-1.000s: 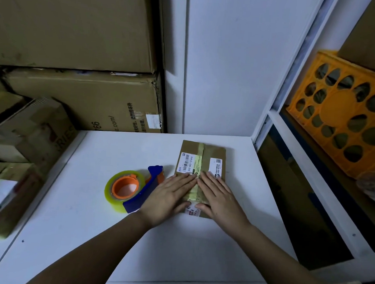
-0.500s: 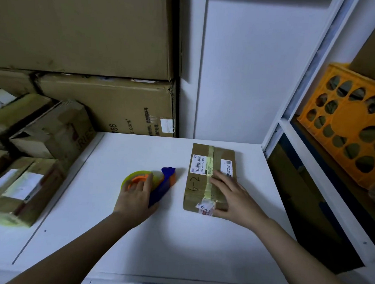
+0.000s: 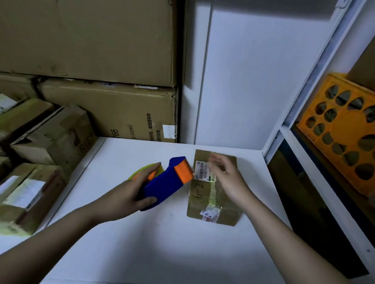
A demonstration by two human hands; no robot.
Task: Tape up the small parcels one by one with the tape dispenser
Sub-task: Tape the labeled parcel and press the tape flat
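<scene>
Over parcel (image 3: 214,192), right hand (image 3: 228,178) blurred (fingers (image 3: 213,162) indistinct); left hand (image 3: 124,195) grips dispenser (image 3: 165,183).

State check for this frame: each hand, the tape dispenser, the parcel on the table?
left hand: grips the tape dispenser's handle
tape dispenser: lifted, nose toward the parcel
parcel: flat on the white table, taped lengthwise
right hand: above the parcel, fingers blurred

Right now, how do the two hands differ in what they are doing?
The left hand grips the blue tape dispenser, fingers curled round its handle; the right hand holds nothing. The left hand sits beside the parcel, over the white table; the right hand is over the parcel, its fingers motion-blurred. Both are bare and reach in from below.
</scene>
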